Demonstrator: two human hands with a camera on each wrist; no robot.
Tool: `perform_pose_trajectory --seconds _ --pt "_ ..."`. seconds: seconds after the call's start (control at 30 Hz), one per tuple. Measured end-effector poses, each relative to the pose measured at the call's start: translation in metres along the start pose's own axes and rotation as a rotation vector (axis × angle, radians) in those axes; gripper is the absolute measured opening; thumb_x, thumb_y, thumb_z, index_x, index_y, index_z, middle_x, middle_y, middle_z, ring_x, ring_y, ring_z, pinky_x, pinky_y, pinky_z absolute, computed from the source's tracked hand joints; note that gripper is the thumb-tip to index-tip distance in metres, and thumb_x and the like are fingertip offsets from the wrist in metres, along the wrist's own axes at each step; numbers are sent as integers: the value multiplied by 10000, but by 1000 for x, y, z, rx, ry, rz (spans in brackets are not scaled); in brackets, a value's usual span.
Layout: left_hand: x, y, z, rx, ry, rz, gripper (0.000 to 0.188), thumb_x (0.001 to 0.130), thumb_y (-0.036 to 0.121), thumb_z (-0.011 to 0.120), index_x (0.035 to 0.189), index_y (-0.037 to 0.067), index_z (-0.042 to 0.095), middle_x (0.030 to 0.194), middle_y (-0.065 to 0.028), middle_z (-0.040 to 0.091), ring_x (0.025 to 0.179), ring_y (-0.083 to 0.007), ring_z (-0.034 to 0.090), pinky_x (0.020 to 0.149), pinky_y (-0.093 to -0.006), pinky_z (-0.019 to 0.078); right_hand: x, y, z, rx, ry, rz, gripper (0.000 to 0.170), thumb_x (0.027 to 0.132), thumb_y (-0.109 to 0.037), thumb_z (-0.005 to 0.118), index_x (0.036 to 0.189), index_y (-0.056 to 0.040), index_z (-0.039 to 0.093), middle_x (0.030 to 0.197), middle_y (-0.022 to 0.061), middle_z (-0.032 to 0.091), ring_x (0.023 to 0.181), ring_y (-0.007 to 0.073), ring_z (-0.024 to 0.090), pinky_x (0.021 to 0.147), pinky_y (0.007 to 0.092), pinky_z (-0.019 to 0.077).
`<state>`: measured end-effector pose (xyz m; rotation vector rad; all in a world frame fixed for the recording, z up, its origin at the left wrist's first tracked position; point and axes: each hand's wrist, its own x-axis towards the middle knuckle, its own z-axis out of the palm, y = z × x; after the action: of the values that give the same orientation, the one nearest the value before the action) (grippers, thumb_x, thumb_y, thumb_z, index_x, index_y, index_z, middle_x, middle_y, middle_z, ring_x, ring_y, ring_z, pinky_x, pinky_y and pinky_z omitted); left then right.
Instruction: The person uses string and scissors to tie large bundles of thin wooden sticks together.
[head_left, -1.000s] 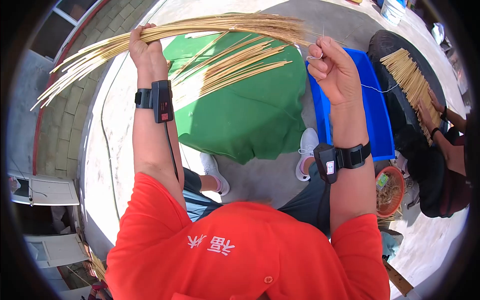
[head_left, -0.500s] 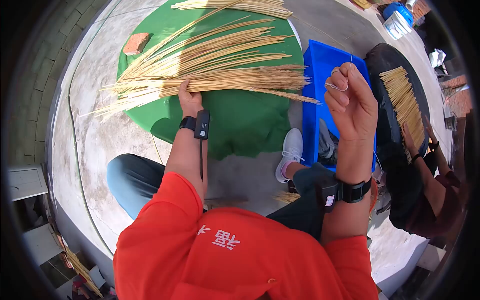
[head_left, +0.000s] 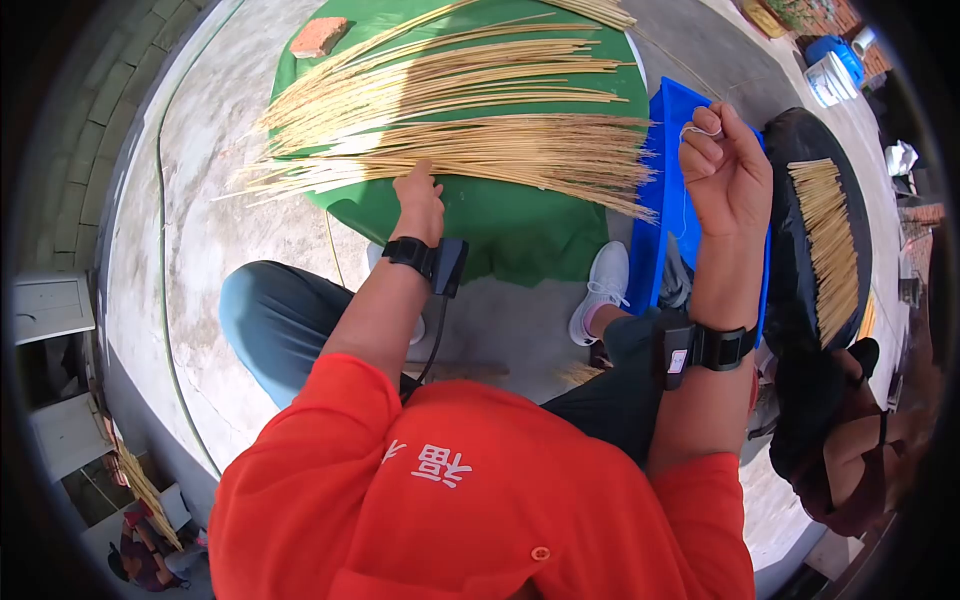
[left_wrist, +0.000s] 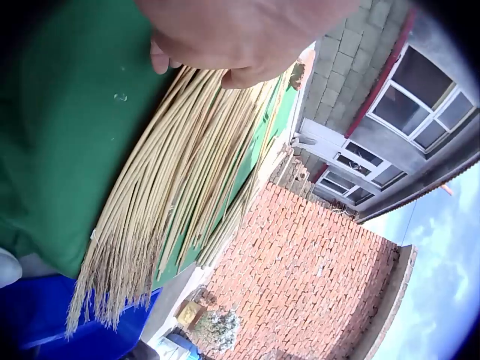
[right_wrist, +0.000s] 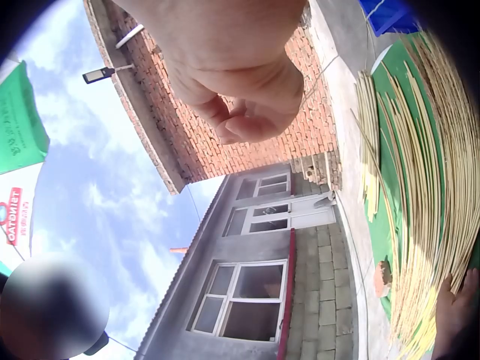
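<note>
A broad bundle of dry straw stalks (head_left: 560, 150) with feathery ends lies fanned across the green cloth (head_left: 500, 250). At the bundle's near edge my left hand (head_left: 420, 200) touches the stalks, its forefinger reaching over them. In the left wrist view, that hand (left_wrist: 247, 37) covers part of the stalks (left_wrist: 165, 165). My right hand (head_left: 728, 170) is raised over the blue tub (head_left: 675, 100), fingers curled, thumb against forefinger. It pinches a white thread (head_left: 703, 131), which loops over the fingers. The right wrist view shows the same hand (right_wrist: 240, 97) from behind, with much of its grip hidden.
Farther back on the cloth lie more loose stalks (head_left: 480, 75) and a broken brick (head_left: 319, 37). Right of the tub, a row of short stalks (head_left: 825, 240) rests on a dark round surface (head_left: 785, 150). Another person (head_left: 850, 440) is at the lower right.
My left hand has lowered the stalk bundle from the air onto the cloth and loosened its grip; the stalks have spread. My right hand stays raised with the thread. The other person's hands have left the short stalks.
</note>
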<state>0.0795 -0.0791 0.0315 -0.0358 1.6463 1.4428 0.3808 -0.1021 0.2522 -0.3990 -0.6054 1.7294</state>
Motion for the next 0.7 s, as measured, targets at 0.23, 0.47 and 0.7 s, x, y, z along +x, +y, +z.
perform_pose_trajectory --seconds 0.23,0.47,0.7 --pt "-7 -8 -15 820 -205 1002 308 742 154 629 1008 28 538 1047 -149 516 927 -262 510 773 -417 440 6 0 -6 1 -18 -11 100 845 -94 530 822 2 514 767 79 520 596 112 447 482 214 357" --pt "3 -35 -5 1680 -318 1402 795 773 596 467 1363 115 238 1403 -200 182 1311 -370 118 1011 -562 143 7 2 -7 -36 -10 17 103 834 -97 547 815 -3 510 767 83 529 593 123 453 487 222 360" --pt "-31 -39 5 1835 -226 1148 784 803 611 399 1359 81 240 1414 -204 157 1310 -388 107 987 -614 127 8 1 -2 -56 34 2 105 837 -105 546 800 -13 513 755 83 532 590 120 450 484 221 355"
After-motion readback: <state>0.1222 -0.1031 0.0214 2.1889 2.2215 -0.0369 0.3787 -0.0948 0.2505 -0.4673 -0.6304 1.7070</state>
